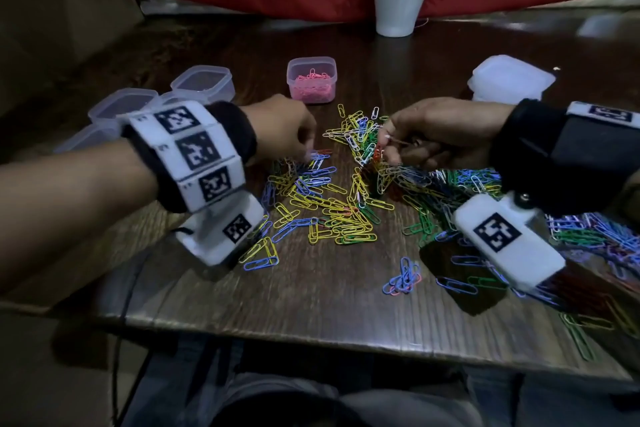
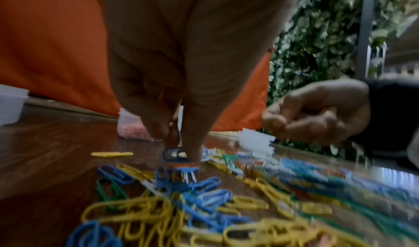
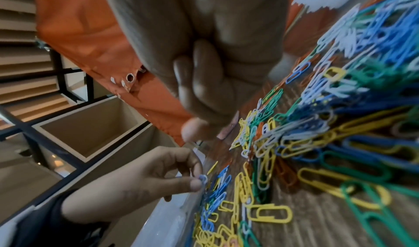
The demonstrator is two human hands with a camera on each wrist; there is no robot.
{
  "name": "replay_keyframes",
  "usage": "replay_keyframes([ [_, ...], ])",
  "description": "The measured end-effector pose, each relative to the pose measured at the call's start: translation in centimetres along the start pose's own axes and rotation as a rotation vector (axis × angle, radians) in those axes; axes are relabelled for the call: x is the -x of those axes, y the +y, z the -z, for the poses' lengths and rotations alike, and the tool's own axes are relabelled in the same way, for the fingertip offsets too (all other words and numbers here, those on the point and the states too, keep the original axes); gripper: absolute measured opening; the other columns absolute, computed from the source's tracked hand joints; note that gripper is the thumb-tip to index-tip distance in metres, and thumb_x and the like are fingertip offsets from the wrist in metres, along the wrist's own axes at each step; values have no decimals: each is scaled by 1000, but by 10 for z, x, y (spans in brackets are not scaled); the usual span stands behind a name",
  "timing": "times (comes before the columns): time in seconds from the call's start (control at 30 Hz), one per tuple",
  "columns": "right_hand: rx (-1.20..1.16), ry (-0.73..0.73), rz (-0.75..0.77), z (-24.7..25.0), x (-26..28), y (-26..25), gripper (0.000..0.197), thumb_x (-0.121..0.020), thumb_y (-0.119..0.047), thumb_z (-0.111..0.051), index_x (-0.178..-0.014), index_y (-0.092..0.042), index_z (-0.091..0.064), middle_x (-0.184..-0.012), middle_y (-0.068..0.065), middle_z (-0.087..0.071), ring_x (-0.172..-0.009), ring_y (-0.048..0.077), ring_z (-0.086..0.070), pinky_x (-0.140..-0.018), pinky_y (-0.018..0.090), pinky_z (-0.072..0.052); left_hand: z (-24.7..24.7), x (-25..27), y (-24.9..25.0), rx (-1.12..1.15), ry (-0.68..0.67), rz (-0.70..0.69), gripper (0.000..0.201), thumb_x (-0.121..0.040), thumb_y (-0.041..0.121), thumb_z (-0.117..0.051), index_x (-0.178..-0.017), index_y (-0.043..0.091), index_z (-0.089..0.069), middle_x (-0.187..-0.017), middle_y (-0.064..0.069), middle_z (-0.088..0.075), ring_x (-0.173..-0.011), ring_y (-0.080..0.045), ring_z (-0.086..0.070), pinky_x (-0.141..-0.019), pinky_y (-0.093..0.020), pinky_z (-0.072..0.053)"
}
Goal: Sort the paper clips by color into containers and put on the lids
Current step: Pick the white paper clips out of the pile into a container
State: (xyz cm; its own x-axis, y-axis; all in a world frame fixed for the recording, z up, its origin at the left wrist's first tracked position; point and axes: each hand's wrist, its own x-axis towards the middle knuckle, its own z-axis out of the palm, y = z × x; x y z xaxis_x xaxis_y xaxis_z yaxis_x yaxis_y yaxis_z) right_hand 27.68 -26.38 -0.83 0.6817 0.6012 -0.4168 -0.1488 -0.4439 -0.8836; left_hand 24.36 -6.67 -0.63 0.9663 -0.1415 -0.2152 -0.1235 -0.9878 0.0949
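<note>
Pink clips fill one container (image 1: 311,79); left hand (image 1: 284,130) and right hand (image 1: 433,132) each pinch clips

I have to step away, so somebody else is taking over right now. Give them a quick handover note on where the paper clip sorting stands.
Left hand: fingertips down on the mixed paper clips, pinching at one; colour unclear.
Right hand: fingers curled, pinching clips over the pile.
Pink container: behind the pile, holds pink clips, no lid.
Empty containers: far left, open.
Lids: stacked far right, none fitted.
Done: pink mostly sorted.
Left: yellow, blue, green, white and red clips, stray pink ones near the front edge, then all the lids.
</note>
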Motion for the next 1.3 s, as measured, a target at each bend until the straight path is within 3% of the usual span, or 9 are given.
replay_keyframes([
  [0.13, 62, -2, -13, -12, -17, -9, 28, -95, -13, -33, -70, -12, -45, -52, 0, -36, -30, 3, -20, -31, 8, -14, 7, 11, -19, 286, -69, 46, 18, -87, 10, -62, -72, 18, -53, -67, -6, -59, -40, -7, -48, -45, -20, -41],
  [0.27, 561, 17, 48, -31, -30, -15, 41, -95, -39, -45, -69, -9, -53, -37, -8, -38, -32, 3, -30, -33, 15, -25, 7, 13, -29, 307, -35, 115, 16, -90, 12, -53, -74, 13, -50, -70, -10, -59, -48, -15, -46, -43, -17, -37],
  [0.47, 1054, 53, 244, -44, -42, -24, 21, -95, -21, -49, -106, -10, -63, -77, -2, -50, -70, 12, -45, -56, 22, -33, 6, 5, -19, 39, -157, 53, 20, -98, 14, -35, -100, 9, -54, -85, -6, -51, -72, -16, -43, -55, -17, -34],
  [0.6, 1204, 54, 354, -45, -53, -26, 25, -84, -18, -63, -108, -18, -69, -91, 1, -65, -79, 12, -50, -65, 22, -32, 5, -1, -11, -165, -177, 5, 25, -90, 16, -51, -114, 15, -58, -75, 8, -47, -71, -15, -44, -63, -23, -32],
  [0.77, 1255, 46, 342, -47, -70, -25, 22, -79, -19, -70, -100, -15, -71, -95, 6, -68, -79, 18, -54, -61, 24, -36, 1, -4, -15, -217, -176, -88, 18, -76, 16, -71, -89, 23, -61, -66, 15, -47, -67, -10, -46, -52, -17, -30],
  [0.93, 1286, 68, 269, -46, -72, -23, 27, -84, -21, -64, -102, 0, -64, -66, 2, -47, -76, 20, -46, -48, 20, -28, 2, -2, -17, -194, -173, -70, 18, -78, 25, -72, -71, 24, -56, -63, 14, -48, -59, -4, -42, -61, -23, -29],
  [1.03, 1256, 57, 280, -43, -73, -22, 31, -82, -23, -67, -104, -1, -63, -83, 7, -62, -80, 23, -50, -57, 25, -34, 7, 3, -19, -156, -170, -27, 27, -78, 31, -72, -64, 23, -51, -60, 7, -49, -55, -4, -41, -60, -25, -31],
  [1.1, 1224, 58, 297, -40, -74, -23, 33, -79, -22, -71, -106, -5, -64, -97, 10, -64, -82, 20, -51, -63, 24, -35, 12, 7, -19, -112, -163, -7, 28, -80, 31, -70, -62, 21, -51, -61, 2, -51, -52, -5, -42, -56, -25, -33],
  [1.3, 1006, 40, 160, -37, -76, -21, 11, -77, -13, -73, -86, -11, -68, -69, 1, -57, -70, 14, -50, -66, 25, -41, 18, 24, -25, 291, -101, 72, 37, -87, 39, -44, -78, 5, -52, -63, -2, -46, -50, -8, -40, -48, -20, -34],
])
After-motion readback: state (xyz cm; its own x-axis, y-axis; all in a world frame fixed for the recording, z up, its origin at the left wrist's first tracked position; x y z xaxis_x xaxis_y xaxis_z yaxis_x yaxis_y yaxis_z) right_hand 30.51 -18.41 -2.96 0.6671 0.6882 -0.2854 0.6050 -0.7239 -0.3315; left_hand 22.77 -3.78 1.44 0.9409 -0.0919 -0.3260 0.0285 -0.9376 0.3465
